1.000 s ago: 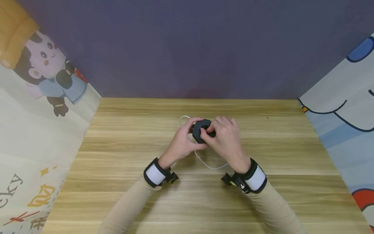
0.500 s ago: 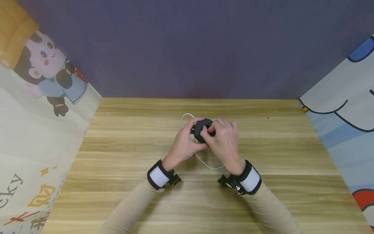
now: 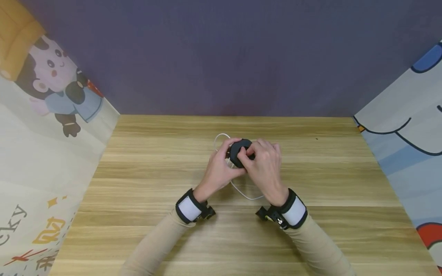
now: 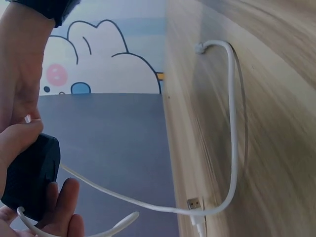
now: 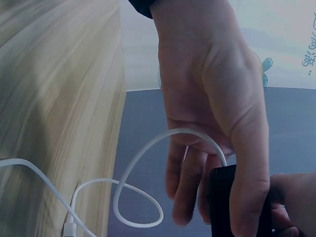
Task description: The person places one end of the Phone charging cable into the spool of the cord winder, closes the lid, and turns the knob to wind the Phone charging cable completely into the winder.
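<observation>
Clasping the black case [image 3: 235, 154] round its rim with the left hand [image 3: 219, 168], pinching it at the hollow middle with the right hand [image 3: 266, 163], and holding it aloft between the two! Right beside the grip, trailing white cable [image 3: 243, 195] in loose loops. Down below, showing a USB plug [image 4: 194, 203] near the wooden table [image 3: 155, 153]. Well beyond the grip, backing onto a dark-blue wall [image 3: 221, 57].

the device [image 4: 32, 175] looks matt, the cable [image 4: 232, 113] smooth, the table [image 3: 221, 241] wood-grained.
</observation>
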Motion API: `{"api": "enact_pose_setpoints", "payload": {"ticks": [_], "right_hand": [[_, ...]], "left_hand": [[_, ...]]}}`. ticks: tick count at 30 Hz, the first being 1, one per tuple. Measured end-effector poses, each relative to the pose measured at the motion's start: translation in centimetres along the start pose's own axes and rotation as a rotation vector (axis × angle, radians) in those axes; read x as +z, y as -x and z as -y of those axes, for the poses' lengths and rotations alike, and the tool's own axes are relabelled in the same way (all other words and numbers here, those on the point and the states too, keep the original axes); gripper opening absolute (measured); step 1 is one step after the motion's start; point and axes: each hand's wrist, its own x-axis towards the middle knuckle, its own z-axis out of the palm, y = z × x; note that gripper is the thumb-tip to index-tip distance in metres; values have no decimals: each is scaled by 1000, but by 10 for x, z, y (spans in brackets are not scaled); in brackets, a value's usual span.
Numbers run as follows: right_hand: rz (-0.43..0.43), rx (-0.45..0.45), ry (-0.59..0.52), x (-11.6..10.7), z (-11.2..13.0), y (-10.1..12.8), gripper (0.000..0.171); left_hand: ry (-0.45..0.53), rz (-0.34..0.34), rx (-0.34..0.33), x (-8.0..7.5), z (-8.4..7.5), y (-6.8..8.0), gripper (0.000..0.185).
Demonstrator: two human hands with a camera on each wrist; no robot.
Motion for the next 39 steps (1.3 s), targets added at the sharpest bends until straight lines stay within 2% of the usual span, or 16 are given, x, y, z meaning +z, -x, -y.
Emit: {"api": "enact_pose_setpoints", "payload": {"ticks": [8, 15, 20, 25, 29, 39], "right_hand": [[1, -17, 2, 0, -3, -1, 22], [18, -130, -48, -2, -14, -1, 24], [95, -231, -96, -5, -23, -3, 20], [164, -293, -142, -10, -29, -6, 11], [208, -344, -162, -13, -33, -10, 17], [350, -543, -71, -26, -38, -26, 24]], "left_hand": [[78, 10, 15, 0, 1, -2, 80], [110, 24, 16, -6, 5, -2, 79], [104, 35, 5, -10, 7, -2, 80], [91, 55, -1, -13, 7, -2, 79], [91, 71, 2, -15, 6, -2, 79], [76, 122, 3, -16, 6, -1, 81]]}}
